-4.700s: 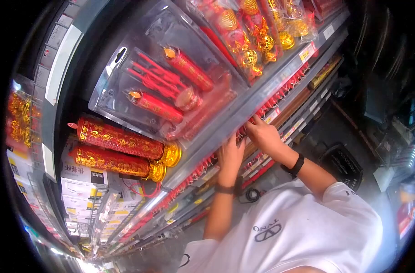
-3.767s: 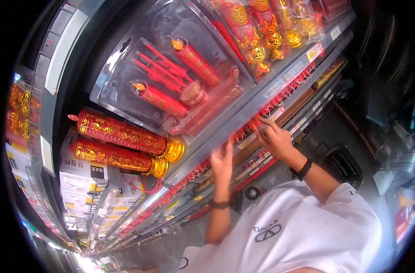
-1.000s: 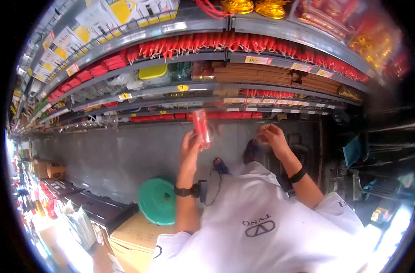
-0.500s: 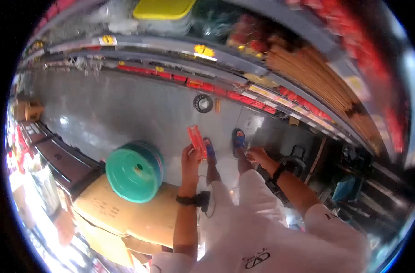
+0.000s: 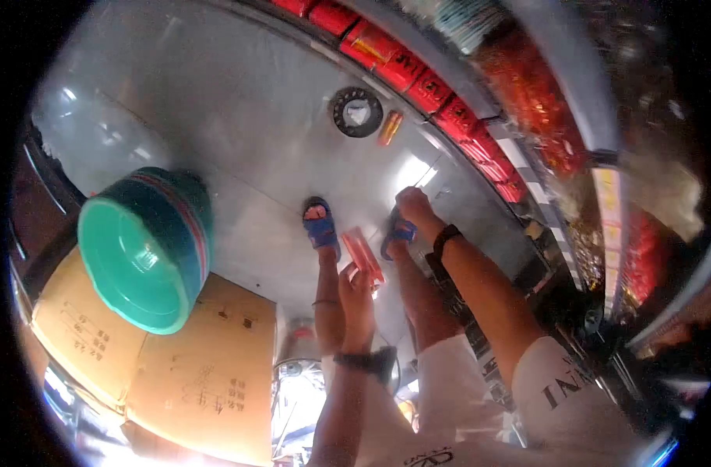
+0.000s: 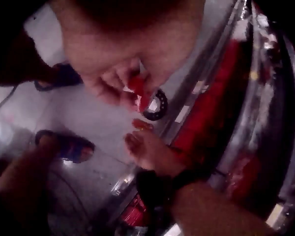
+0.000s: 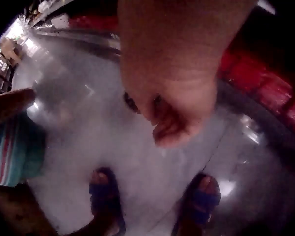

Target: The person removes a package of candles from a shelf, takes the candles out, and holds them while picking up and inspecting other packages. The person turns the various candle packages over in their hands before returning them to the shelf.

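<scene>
My left hand [image 5: 357, 300] holds a small oblong red packet [image 5: 362, 255] out in front of the legs, one end jutting past the fingertips. In the left wrist view, the fingers curl round part of the red packet [image 6: 135, 84] and hide the rest. My right hand [image 5: 415, 205] reaches ahead over the floor, apart from the packet. Its fingers hang loosely curled in the right wrist view, and nothing shows in the right hand [image 7: 174, 118]. A dark wristband [image 5: 447, 236] is on the right wrist.
Two feet in blue sandals [image 5: 320, 226] stand on the grey floor [image 5: 215, 109]. A black ring-shaped object [image 5: 358, 111] and a red-and-gold item [image 5: 390, 128] lie near the shelf base, where red packs [image 5: 425, 89] line up. Stacked green basins [image 5: 130, 265] stand on cardboard boxes [image 5: 200, 358].
Both hands have left the shelf of red goods; the left now carries the red packet. The view has swung down toward floor and feet, and the right hand is extended farther forward.
</scene>
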